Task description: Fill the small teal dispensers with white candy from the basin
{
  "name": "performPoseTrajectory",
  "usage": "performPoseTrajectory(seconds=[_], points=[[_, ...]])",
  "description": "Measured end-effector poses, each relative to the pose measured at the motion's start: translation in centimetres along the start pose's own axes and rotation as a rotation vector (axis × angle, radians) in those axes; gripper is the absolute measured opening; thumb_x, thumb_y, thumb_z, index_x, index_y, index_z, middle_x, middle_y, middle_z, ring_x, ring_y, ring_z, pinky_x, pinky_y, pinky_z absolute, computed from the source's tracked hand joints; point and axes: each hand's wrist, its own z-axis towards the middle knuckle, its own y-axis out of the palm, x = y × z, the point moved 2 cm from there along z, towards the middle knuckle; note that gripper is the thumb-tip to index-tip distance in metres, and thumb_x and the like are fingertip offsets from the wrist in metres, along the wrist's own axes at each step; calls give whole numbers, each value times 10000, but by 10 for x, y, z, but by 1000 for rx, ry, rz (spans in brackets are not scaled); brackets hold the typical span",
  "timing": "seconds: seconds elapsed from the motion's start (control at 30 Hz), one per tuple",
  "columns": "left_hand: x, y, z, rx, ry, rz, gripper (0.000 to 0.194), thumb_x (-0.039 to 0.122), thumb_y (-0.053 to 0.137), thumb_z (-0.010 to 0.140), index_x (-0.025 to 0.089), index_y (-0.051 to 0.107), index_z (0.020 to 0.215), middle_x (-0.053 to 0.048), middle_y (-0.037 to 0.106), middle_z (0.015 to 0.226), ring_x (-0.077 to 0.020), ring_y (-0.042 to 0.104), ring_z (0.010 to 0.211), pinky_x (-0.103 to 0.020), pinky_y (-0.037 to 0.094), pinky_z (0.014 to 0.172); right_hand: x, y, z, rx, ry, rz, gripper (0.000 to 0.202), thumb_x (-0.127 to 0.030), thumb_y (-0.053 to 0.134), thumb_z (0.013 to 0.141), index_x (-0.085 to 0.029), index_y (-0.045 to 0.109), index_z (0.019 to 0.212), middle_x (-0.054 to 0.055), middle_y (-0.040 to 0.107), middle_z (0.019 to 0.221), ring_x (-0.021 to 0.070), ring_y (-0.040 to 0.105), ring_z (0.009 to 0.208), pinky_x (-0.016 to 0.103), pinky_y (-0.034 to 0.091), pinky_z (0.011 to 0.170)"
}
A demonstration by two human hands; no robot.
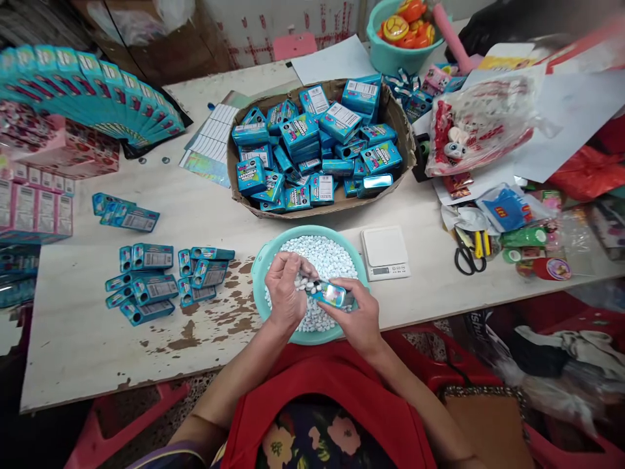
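Observation:
Over a turquoise basin [260, 286] full of small white candies [322, 251], my two hands are close together. My right hand [359, 312] grips a small blue candy box [333, 295], its open end turned toward the left. Cupped at that end, my left hand [287, 290] holds several white candies [306, 284] between curled fingers. Some of these candies lie right at the mouth of the box. How many are inside the box is hidden.
Behind the basin stands a cardboard tray [244, 208] heaped with blue boxes. A white digital scale [385, 251] sits to the right, with black scissors [469, 254] beyond it. Several blue boxes [151, 290] lie at left. Orange toys fill another basin [398, 60] at the back.

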Motion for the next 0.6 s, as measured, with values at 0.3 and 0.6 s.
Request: performPoseTrajectory(seconds=[0.3,0.6], points=[[-4,5,3,33,19,21,275,353,600,822,173,473,658,41,440,560,-83,506,525,-209,416,526,2,1,5,4,3,20,334,-285,770,700,-244,628,999,50,663,972,225,622,939,388,501,850],[-9,5,4,16,29,4,259,348,578,839,183,464,677,52,415,537,-92,503,491,-221,416,509,9,2,8,2,32,95,354,-254,786,683,-239,623,997,37,654,977,208,620,950,356,488,871]])
